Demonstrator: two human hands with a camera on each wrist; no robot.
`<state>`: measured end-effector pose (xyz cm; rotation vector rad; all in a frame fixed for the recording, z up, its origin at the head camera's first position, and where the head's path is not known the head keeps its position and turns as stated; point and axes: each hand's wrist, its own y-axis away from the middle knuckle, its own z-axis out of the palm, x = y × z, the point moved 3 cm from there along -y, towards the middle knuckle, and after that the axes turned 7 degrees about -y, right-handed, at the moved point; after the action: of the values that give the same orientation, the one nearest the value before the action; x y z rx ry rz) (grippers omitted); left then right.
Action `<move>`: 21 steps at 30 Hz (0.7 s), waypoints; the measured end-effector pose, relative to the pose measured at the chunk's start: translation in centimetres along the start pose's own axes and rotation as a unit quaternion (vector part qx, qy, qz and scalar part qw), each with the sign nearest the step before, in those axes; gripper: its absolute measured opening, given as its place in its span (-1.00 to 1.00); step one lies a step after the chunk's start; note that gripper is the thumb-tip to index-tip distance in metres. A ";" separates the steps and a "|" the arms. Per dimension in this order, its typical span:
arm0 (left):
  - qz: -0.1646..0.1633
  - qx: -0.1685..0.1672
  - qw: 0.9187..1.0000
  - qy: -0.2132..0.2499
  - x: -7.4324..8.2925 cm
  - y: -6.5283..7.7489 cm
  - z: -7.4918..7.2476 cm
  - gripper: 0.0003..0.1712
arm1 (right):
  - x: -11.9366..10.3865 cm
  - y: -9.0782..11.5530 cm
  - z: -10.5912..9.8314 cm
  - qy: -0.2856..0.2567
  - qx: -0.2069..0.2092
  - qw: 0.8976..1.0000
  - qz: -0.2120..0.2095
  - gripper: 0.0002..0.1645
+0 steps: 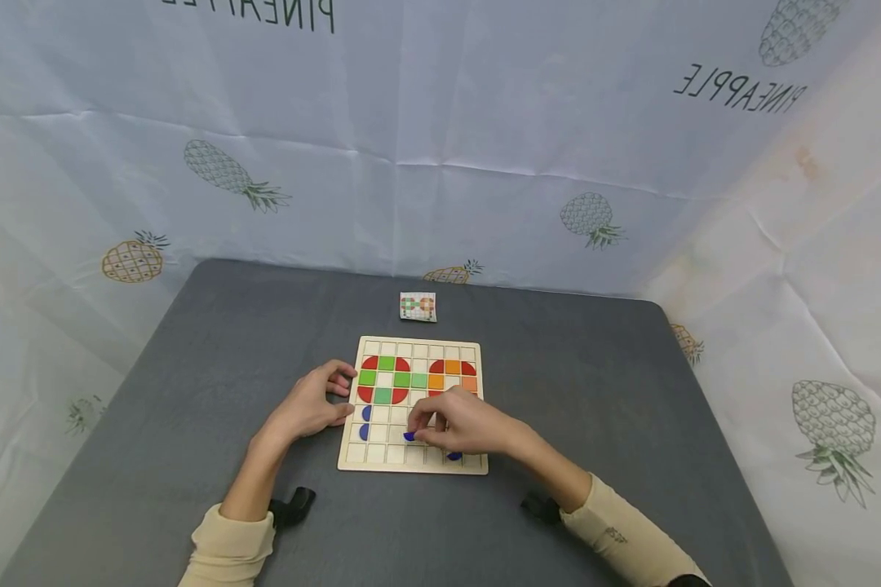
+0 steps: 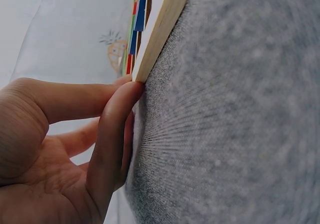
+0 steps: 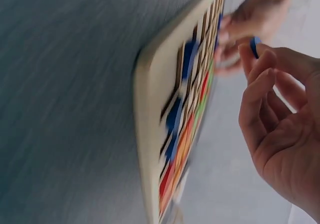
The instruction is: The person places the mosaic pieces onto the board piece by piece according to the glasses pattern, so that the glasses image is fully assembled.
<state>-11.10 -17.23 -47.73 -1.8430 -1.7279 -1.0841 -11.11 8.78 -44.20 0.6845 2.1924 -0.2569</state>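
A square wooden grid board lies on the dark table, with red rounded pieces, green squares and orange squares in its upper rows. Two blue half-round pieces sit in the left column, and another blue piece shows near the lower right. My left hand rests its thumb and fingertips against the board's left edge. Over the lower middle cells, my right hand pinches a blue half-round piece between thumb and fingers. That hand hides part of the board's right side.
A small card printed with a coloured pattern lies behind the board. The grey tabletop spreads around the board. Hanging cloth with pineapple prints stands behind the table and at its sides.
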 end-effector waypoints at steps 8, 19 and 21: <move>0.007 0.001 1.000 0.003 -0.1 0.0 -0.1 -0.40 | -1.4 -3.3 3.2 0.042 -0.023 0.999 -0.003 -0.93; 0.010 -0.001 1.000 0.000 -0.2 0.1 -0.1 -0.41 | -1.9 -4.5 4.9 0.103 -0.012 0.994 0.042 -0.88; 0.011 -0.002 1.000 0.001 -0.2 0.1 -0.1 -0.41 | -1.9 -4.6 5.0 0.109 -0.013 0.993 0.044 -0.86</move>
<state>-11.01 -17.43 -47.76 -1.8595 -1.7019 -1.0811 -9.45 2.23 -46.20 0.8256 2.3601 -0.1114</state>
